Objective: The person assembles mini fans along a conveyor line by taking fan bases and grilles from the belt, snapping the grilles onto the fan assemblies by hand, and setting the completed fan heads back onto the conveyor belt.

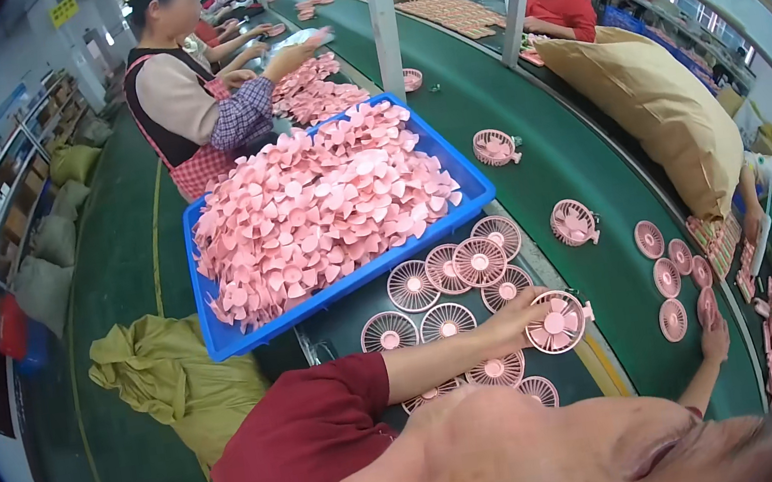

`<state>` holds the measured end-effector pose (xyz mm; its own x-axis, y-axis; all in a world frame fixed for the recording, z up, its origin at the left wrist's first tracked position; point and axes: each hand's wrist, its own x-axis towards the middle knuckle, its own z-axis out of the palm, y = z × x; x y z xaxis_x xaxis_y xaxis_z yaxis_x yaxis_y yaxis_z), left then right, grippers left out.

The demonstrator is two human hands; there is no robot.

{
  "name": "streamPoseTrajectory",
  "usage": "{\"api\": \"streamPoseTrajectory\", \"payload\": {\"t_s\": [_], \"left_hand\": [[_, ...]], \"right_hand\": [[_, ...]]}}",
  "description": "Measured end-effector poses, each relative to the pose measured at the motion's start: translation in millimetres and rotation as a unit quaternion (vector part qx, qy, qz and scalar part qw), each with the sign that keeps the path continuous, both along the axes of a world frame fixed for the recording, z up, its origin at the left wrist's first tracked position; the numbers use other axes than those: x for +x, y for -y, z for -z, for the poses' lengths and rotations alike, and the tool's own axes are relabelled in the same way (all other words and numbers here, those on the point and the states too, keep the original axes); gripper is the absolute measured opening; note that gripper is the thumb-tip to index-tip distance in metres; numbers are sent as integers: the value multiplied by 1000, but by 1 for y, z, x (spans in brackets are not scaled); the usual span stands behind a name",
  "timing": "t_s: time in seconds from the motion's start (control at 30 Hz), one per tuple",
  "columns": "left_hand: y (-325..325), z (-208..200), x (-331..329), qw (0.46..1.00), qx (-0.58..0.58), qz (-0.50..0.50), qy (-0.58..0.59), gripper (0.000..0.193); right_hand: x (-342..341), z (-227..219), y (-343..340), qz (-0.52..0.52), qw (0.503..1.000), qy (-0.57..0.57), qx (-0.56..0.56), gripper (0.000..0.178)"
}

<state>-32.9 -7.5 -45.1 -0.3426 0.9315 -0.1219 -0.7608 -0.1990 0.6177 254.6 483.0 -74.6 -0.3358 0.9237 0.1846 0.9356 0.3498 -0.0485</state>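
My left hand [512,324] grips a round pink mini fan [556,324] by its rim, above the edge of the belt. Its blades show inside the ring, and a small bracket sticks out on its right. Farther right, my right hand [714,340] is at a pink fan grille [706,304], its fingers closed against the lower edge; part of the grip is hidden. Beside it lie several loose grilles [672,320] on the green belt. More round grilles [447,321] are spread on the dark surface under my left forearm.
A blue tray [356,305] heaped with pink fan blades [322,201] stands at the left. Fan bodies [574,222] sit along the green conveyor belt [536,192]. A tan sack [651,104] leans beyond it. Co-workers [192,101] work on both sides. A yellow-green sack [179,375] lies left.
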Motion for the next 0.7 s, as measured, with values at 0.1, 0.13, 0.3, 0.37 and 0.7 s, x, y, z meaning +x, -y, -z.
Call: {"api": "streamPoseTrajectory", "payload": {"t_s": [0.1,0.13,0.3,0.37,0.7], "left_hand": [[-4,-13,1,1000,-14,11,-3,46],[-6,-15,1,1000,-23,19,3,44],[-16,5,-6,1000,-9,2,-22,42],[-15,10,-9,1000,-11,-6,-6,39],[-12,15,-8,1000,-1,-20,-5,46]], "right_hand": [[8,-5,8,-56,997,-29,-32,68],[13,-9,10,-48,998,-31,-26,68],[13,-11,23,-49,999,-19,10,79],[-6,-7,35,-3,999,-35,2,71],[-20,-9,124,-226,962,-118,102,58]]}}
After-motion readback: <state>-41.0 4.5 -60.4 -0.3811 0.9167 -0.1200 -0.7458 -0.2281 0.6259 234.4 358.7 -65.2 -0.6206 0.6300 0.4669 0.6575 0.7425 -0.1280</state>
